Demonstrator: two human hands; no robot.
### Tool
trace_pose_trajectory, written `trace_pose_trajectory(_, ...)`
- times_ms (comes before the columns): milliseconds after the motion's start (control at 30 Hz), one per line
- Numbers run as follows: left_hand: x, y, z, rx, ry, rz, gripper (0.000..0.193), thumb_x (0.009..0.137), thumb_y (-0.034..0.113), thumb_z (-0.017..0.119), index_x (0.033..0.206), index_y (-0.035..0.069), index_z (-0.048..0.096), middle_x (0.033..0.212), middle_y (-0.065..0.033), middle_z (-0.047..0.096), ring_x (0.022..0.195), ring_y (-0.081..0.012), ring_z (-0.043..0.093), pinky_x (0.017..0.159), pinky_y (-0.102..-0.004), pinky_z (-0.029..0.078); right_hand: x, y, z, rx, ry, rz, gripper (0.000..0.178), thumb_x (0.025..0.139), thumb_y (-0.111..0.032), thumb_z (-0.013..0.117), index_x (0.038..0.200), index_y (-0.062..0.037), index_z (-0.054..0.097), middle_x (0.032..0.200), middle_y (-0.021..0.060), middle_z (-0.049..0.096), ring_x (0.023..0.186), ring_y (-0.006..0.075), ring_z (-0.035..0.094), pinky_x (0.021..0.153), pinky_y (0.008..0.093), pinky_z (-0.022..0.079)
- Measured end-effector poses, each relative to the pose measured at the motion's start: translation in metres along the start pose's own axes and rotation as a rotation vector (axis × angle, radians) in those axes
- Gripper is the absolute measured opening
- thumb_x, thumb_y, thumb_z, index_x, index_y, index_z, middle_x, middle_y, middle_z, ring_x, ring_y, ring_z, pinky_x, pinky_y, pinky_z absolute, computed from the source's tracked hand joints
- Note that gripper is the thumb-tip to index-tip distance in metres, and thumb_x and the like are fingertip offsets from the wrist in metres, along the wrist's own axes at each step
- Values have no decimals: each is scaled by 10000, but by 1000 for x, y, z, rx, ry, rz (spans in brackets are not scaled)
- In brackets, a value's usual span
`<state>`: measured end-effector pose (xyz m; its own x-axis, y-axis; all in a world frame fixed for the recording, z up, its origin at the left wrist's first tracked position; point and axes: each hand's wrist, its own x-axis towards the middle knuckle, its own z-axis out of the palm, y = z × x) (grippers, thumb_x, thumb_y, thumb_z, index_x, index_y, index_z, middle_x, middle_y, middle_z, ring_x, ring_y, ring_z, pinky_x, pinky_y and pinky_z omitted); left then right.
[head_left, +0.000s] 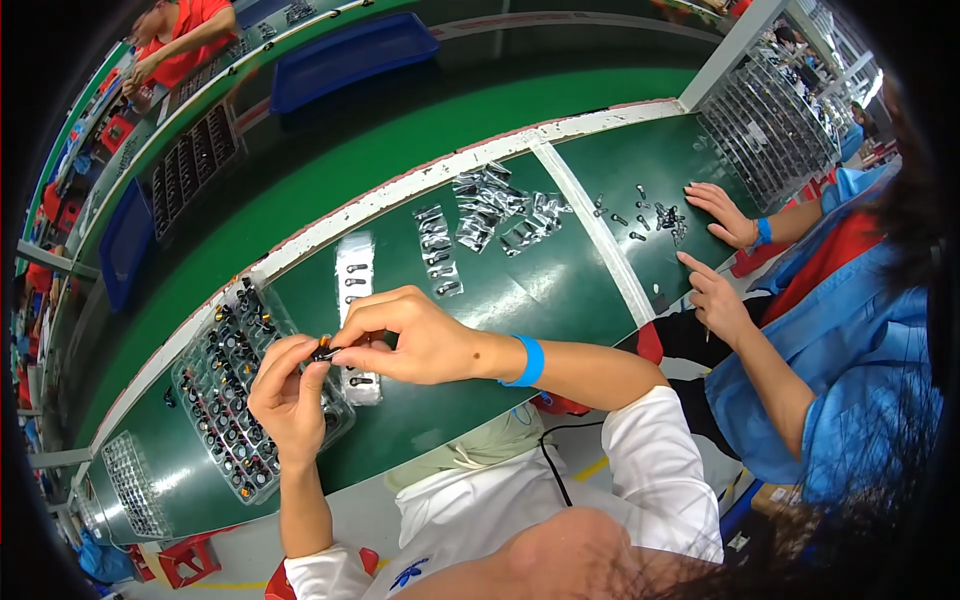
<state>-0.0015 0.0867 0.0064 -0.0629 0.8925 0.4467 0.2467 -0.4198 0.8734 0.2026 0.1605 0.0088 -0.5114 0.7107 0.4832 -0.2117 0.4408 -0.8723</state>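
Observation:
My left hand (288,398) and my right hand (405,335) meet over the bench, each pinching a small black part with an orange bit (323,349) between thumb and fingertips. The fingers cover much of it, so its exact kind cannot be made out. Under and beside my left hand lies a clear plastic tray (262,488) filled with rows of small black round parts, some with orange pieces. Partly behind my right hand is a pale strip (357,250) carrying several small black pieces. A blue band (524,360) circles my right wrist.
Small clear bags with black parts (490,200) lie farther along the green bench (510,300). Right of a white dividing strip (595,230), a co-worker's hands (722,215) rest by loose black parts (668,218). An empty-looking clear tray (138,485) sits far left; stacked trays (770,125) stand back right.

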Motion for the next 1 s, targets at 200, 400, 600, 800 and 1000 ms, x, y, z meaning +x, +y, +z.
trace_pose_trajectory(200,-3,1,2,36,-35,44,176,935,-29,717,1107,-65,700,1125,-156,677,1024,-212,645,894,-308,524,-2,1,-2,5,-22,-22,110,897,-93,791,912,7,750,790,64,669,606,123,577,528,286,431)
trace_pose_trajectory(400,-8,-9,-2,58,-80,48,203,981,-46,648,1183,-67,659,1219,-158,650,1081,-211,639,968,-330,514,-6,12,6,-14,11,-146,103,886,-64,766,859,5,694,747,76,598,577,193,576,515,325,430)
trace_pose_trajectory(600,-9,-24,-11,17,-22,-18,243,1021,33,639,1236,-80,654,1222,-147,673,1072,-187,644,977,-315,505,-4,20,12,-157,59,-313,152,866,-83,779,843,-14,645,767,98,615,651,288,629,558,406,480)
trace_pose_trajectory(800,-8,-41,-16,-6,48,61,331,1073,108,581,1340,-87,603,1232,-150,693,1073,-176,665,967,-297,522,6,14,1,-324,-3,-505,216,946,-214,729,880,-32,634,804,89,600,706,302,629,592,417,514)
trace_pose_trajectory(1000,-6,-45,-24,-131,76,200,341,1085,117,564,1367,-75,577,1312,-158,652,1140,-188,636,995,-315,515,-4,-22,12,-649,1,-516,271,937,-291,719,909,-38,626,829,69,598,773,259,647,611,406,534)
